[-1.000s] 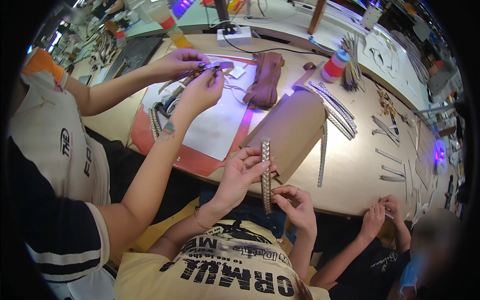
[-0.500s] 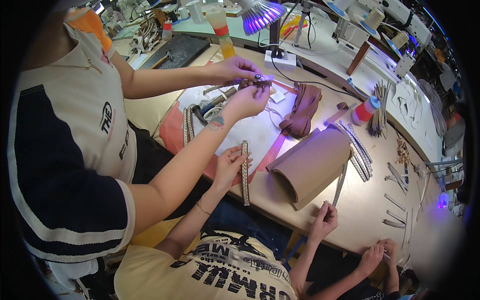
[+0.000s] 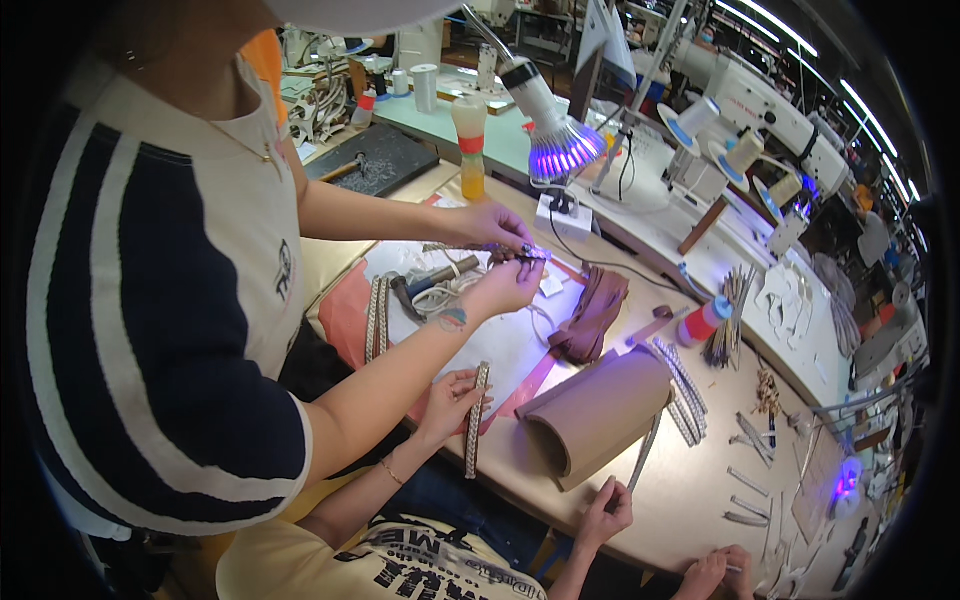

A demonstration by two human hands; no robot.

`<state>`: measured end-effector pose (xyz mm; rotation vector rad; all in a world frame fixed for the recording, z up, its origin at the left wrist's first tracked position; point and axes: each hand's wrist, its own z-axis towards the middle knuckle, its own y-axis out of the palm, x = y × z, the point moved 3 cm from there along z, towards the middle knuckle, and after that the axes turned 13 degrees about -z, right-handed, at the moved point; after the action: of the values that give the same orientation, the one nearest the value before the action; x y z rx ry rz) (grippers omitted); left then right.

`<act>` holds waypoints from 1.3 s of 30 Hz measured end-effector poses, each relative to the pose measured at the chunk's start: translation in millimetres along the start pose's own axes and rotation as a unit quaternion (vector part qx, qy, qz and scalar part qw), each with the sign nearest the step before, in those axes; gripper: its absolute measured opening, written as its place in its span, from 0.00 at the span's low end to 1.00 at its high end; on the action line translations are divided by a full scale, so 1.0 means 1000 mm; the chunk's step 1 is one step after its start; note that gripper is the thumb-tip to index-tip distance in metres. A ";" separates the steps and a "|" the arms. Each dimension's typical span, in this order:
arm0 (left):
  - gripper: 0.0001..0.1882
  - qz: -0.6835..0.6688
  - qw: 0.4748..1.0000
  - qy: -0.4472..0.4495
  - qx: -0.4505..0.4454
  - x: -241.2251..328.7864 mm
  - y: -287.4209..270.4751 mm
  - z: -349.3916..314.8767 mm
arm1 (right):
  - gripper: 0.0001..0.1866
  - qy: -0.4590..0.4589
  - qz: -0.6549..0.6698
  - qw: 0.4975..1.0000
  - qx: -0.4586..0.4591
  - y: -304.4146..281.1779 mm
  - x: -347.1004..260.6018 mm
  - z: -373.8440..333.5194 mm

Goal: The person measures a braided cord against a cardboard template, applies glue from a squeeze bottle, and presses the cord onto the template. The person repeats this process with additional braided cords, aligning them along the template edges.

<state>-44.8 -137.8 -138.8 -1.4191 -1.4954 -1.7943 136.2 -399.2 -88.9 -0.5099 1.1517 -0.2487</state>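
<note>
My left hand (image 3: 452, 405) is closed round a narrow braided strap (image 3: 477, 425), pale and woven with a brown edge, which stands nearly upright at the table's near edge. My right hand (image 3: 605, 512) pinches the near end of a thin grey strip (image 3: 645, 455). This strip runs up alongside the curved brown board (image 3: 600, 410), which lies arched on the table. Several braided straps (image 3: 685, 395) rest beyond the board.
On my left, a co-worker's hands (image 3: 510, 260) work on a small piece under a purple-lit lamp (image 3: 565, 150). Another person's hands (image 3: 718, 572) are at lower right. A hammer (image 3: 405, 298), brown leather strips (image 3: 592, 315) and a red-and-blue bottle (image 3: 705, 320) lie or stand on the table.
The whole view has tilted upward, showing more of the machines behind. Both my hands keep their holds. The co-worker's hands remain under the lamp.
</note>
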 end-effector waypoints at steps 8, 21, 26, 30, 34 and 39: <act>0.18 0.003 1.000 -0.007 -0.002 -0.002 0.000 0.000 | 0.12 -0.013 -0.019 1.000 -0.015 -0.001 -0.002 0.000; 0.15 0.012 0.987 -0.157 -0.034 -0.014 -0.008 -0.003 | 0.11 -0.014 0.031 0.999 -0.015 0.001 0.005 -0.001; 0.09 -0.501 0.717 -0.483 -0.033 0.014 0.104 0.008 | 0.12 -0.014 0.000 1.000 -0.011 -0.002 -0.001 -0.001; 0.06 -0.660 0.221 -0.688 0.206 -0.001 0.231 0.008 | 0.10 -0.054 0.007 0.998 0.037 -0.005 -0.004 -0.003; 0.11 -0.631 -0.157 -0.638 0.413 -0.054 0.223 -0.054 | 0.08 -0.066 -0.005 0.997 0.050 -0.008 0.004 -0.009; 0.14 -0.578 0.031 -0.809 0.101 -0.071 0.185 -0.074 | 0.07 -0.065 0.072 0.995 0.038 -0.006 0.010 -0.009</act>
<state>100.9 -287.9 -104.7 0.4496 1.1792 -0.7182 131.7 -410.6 -96.8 -0.3683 1.0432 -0.1314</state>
